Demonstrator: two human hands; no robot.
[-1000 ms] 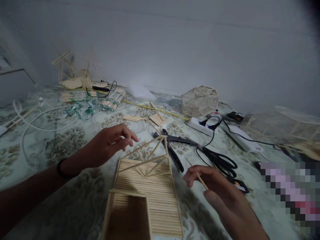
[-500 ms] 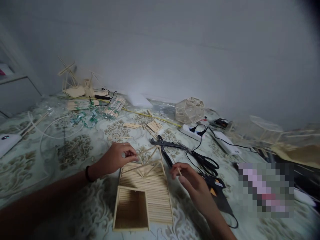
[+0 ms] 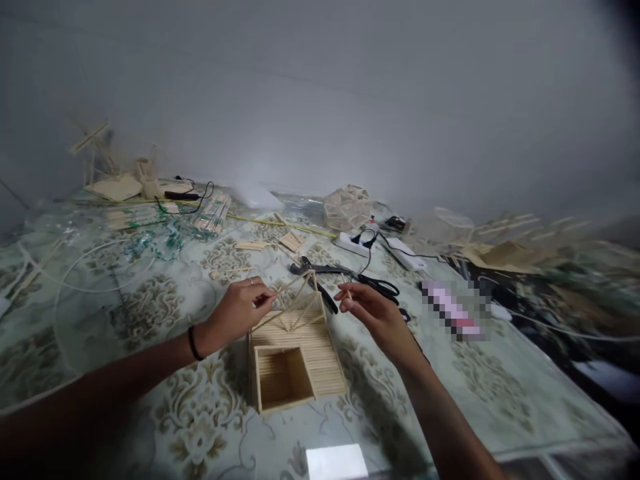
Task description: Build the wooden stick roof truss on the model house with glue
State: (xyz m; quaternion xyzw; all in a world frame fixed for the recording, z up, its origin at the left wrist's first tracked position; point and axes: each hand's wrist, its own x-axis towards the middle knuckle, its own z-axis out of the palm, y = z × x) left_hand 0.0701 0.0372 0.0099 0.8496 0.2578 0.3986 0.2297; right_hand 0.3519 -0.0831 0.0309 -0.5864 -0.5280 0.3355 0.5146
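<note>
A model built of thin wooden sticks sits on the patterned tablecloth in front of me, an open-topped box at its near left corner. Thin sticks form a triangular frame over its far end. My left hand is closed in a pinch at the left end of this frame's sticks. To the right of the model, my right hand is held up with thumb and fingertips closed on a short wooden stick. Just beyond the frame lie dark-handled pliers and black-handled scissors.
Power strips with black cords lie at the back right. A domed stick model stands by the wall. Bundled sticks, plastic wrappers and a yellow tape spread across the back left. A white rectangle shows at the near edge.
The view has swung to the right and tilted. My right hand has risen toward the frame with the short stick. My left hand stays at the frame's left side.
</note>
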